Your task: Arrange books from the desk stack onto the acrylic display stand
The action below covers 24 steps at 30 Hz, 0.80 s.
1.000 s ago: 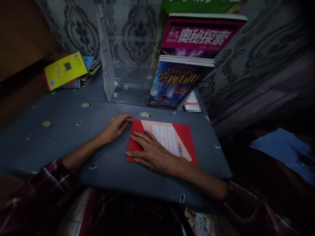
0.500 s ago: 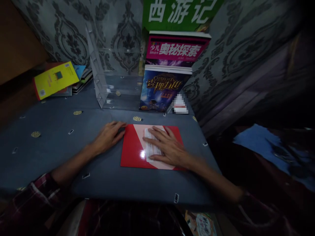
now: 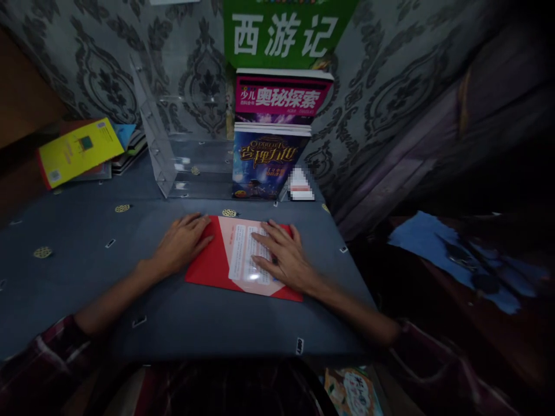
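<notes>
A red and pink book (image 3: 208, 268) with panels of small print lies flat on the cloth-covered table (image 3: 182, 323), turned at a slight angle. My left hand (image 3: 184, 240) rests at its upper left corner, fingers stretched out and touching the edge. Over the right part of the cover lies my right hand (image 3: 284, 254), palm down with its fingers spread, hiding some of the print. Neither hand is wrapped around anything.
Behind the book stands a clear tiered rack (image 3: 162, 150). Its right side holds a blue book (image 3: 264, 162), a magenta book (image 3: 281, 98) and a green book (image 3: 286, 34). A yellow book (image 3: 80, 153) tops a pile at the left. Blue cloth (image 3: 433, 248) lies at the right.
The book has shifted left and turned slightly, showing more of its printed panel. My left hand now reaches onto its corner; my right hand stays on the cover. The camera view has also shifted.
</notes>
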Motion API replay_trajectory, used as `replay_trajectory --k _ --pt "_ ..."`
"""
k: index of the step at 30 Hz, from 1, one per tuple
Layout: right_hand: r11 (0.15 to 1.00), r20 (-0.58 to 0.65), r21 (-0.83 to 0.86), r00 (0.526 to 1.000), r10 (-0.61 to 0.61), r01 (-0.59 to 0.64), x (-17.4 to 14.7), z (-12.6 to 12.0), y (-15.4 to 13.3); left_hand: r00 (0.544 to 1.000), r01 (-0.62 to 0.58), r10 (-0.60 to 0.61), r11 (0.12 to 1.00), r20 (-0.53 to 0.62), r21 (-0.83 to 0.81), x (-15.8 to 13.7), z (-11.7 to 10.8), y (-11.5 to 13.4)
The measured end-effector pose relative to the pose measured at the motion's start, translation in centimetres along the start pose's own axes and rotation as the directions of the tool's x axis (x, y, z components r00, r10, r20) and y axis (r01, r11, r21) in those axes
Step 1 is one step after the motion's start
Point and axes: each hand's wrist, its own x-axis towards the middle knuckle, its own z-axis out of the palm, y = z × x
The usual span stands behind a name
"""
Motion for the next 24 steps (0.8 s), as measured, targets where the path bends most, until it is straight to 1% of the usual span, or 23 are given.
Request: replay_trajectory --k 4,6,8,10,12,14,16,19,24 --pt "0.996 -0.024 0.085 0.999 0.033 -0.031 0.3 0.0 -0.6 1.000 -0.013 0.013 0.999 -0.009 0.031 0.9 -0.4 0.1" --pt "0.987 -0.073 0.159 0.996 0.049 -0.037 0.3 -0.4 0.0 0.999 -0.032 0.034 0.997 -0.017 0.064 1.2 -0.5 0.6" --pt "0.965 -0.147 0.254 0.983 0.109 -0.069 0.1 -0.9 0.9 0.998 -0.056 0.058 0.994 -0.021 0.095 1.4 -0.6 1.1" --pt "0.916 -0.204 0.375 0.952 0.229 -0.140 0.0 -1.2 2.0 0.997 -0.077 0.080 0.992 -0.022 0.103 1.5 -0.6 1.5" --pt "0.839 -0.231 0.506 0.905 0.357 -0.202 0.0 -1.4 2.9 0.995 -0.097 0.099 0.991 -0.021 0.092 1.8 -0.5 1.8" --pt "0.765 -0.242 0.606 0.867 0.436 -0.216 0.1 -1.4 3.5 0.992 -0.120 0.122 0.989 -0.015 0.084 2.1 -0.4 2.2" --pt "0.720 -0.253 0.665 0.846 0.469 -0.201 0.2 -1.2 3.7 0.987 -0.160 0.160 0.983 0.004 0.092 2.6 -0.2 2.9" --pt "0.668 -0.257 0.724 0.830 0.495 -0.174 0.4 -1.0 3.8 0.969 -0.246 0.243 0.964 0.044 0.103 3.5 0.1 4.5" --pt "0.558 -0.235 0.820 0.813 0.533 -0.128 0.6 -0.9 4.1 0.922 -0.385 0.383 0.920 0.051 0.069 5.4 1.2 7.8"
